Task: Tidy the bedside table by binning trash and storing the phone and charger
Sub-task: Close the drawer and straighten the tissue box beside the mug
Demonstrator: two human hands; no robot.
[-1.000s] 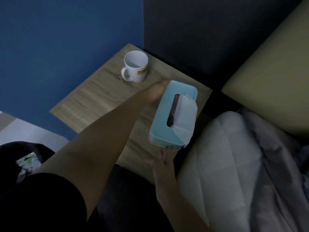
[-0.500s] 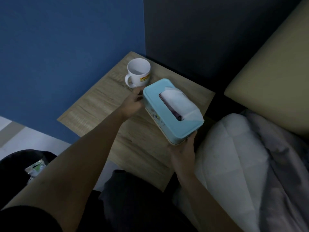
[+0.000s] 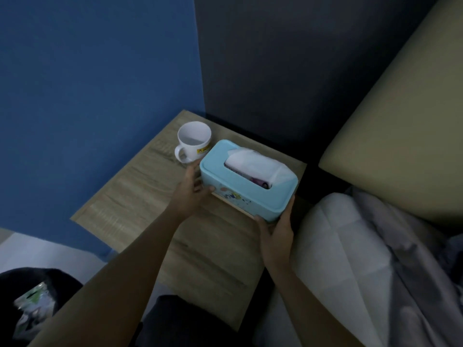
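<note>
A light blue tissue box [image 3: 260, 194] with a white tissue sticking out of its slot rests on the far right part of the wooden bedside table [image 3: 140, 196]. My left hand [image 3: 191, 190] grips its left end. My right hand [image 3: 276, 234] holds its near right corner. A white mug [image 3: 193, 144] stands just behind the box's left end, close to my left fingers. No phone or charger shows in this view.
A black bin [image 3: 37, 304] with light wrappers inside sits at the lower left on the floor. A bed with a white pillow [image 3: 345, 259] and grey blanket lies to the right. Blue and dark walls meet behind the table.
The tissue box has been turned from pointing away from me to lying diagonally near the mug. Both hands stayed on it, my left sliding to its left end.
</note>
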